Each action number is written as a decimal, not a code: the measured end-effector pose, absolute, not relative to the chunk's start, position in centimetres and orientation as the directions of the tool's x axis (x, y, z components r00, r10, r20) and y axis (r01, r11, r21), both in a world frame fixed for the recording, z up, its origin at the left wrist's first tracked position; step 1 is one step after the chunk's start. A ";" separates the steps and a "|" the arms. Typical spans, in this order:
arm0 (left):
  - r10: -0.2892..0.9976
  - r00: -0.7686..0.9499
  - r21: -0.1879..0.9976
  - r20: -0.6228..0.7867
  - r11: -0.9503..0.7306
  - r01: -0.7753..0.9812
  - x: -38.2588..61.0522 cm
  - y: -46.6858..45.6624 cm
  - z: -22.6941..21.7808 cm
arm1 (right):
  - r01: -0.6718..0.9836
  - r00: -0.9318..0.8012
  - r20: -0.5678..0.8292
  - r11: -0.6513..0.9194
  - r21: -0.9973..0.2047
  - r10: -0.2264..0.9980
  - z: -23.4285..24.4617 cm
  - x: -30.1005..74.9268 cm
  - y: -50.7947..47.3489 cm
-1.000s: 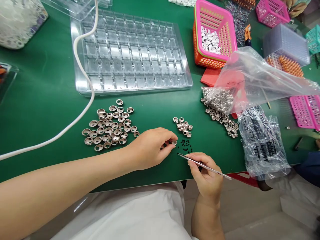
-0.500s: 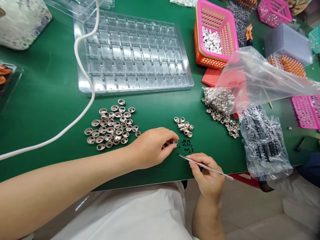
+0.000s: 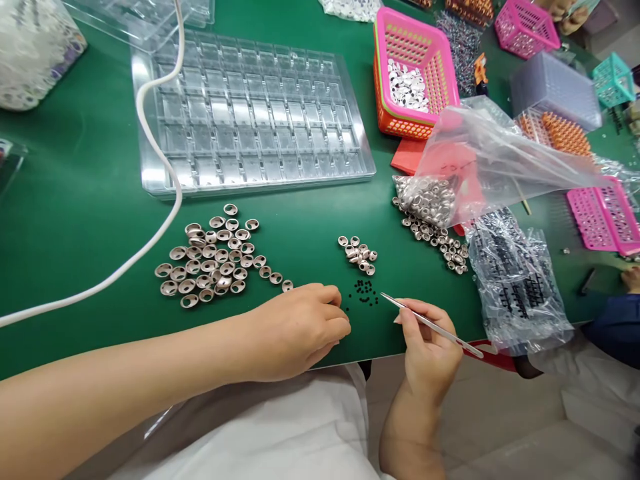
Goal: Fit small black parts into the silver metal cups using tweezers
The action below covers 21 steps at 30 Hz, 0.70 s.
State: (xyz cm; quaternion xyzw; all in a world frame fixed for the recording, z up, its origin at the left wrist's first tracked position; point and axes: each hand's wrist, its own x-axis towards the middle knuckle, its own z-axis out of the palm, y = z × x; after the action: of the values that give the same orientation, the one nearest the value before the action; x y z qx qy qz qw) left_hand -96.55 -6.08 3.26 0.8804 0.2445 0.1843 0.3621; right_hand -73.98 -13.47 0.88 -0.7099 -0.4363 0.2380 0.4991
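My right hand [image 3: 430, 340] is closed around tweezers [image 3: 440, 328], holding them like a pen. Their tips point left, just to the right of a scatter of tiny black pieces [image 3: 364, 288]. My left hand [image 3: 310, 327] rests near the table's front edge, left of those pieces, with its fingers curled together; what they hold is hidden behind them. Just beyond the black pieces lies a small heap of silvery ring-like metal cups [image 3: 359, 253]. A larger group of similar cups [image 3: 210, 260] spreads over the table to the left of my left hand.
A clear compartment tray [image 3: 255, 177] lies at the back, with a white cable [image 3: 165, 167] crossing its left side. Pink baskets [image 3: 385, 63], a plastic bag of silvery parts [image 3: 425, 199] and a crinkled bag of black parts [image 3: 520, 287] occupy the right. Another person's sleeve [image 3: 615, 327] shows at far right.
My left hand has drawn towards the table edge and turned, hiding the silvery cup seen at its fingertips before. The tweezers have moved from left of the black pieces to their right.
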 end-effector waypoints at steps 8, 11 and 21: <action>0.508 0.841 0.732 0.186 -0.642 0.226 -96.4 -4.8 1.5 | 0.387 0.505 0.093 -0.129 -0.913 0.858 0.7 -74.1 -13.5; 0.513 0.838 0.748 0.185 -0.627 0.218 -96.6 -4.9 1.3 | 0.385 0.499 0.091 -0.126 -0.914 0.862 0.7 -74.0 -13.5; 0.489 0.859 0.716 0.154 -0.654 0.244 -96.4 -5.3 1.8 | 0.384 0.477 0.004 -0.204 -0.900 0.879 1.1 -74.1 -13.1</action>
State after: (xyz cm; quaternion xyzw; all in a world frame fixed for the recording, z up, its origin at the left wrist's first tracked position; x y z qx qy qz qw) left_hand -96.36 -5.26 1.82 0.8935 0.2049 0.1691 0.3620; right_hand -74.07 -13.12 1.11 -0.7273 -0.4341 0.2706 0.4575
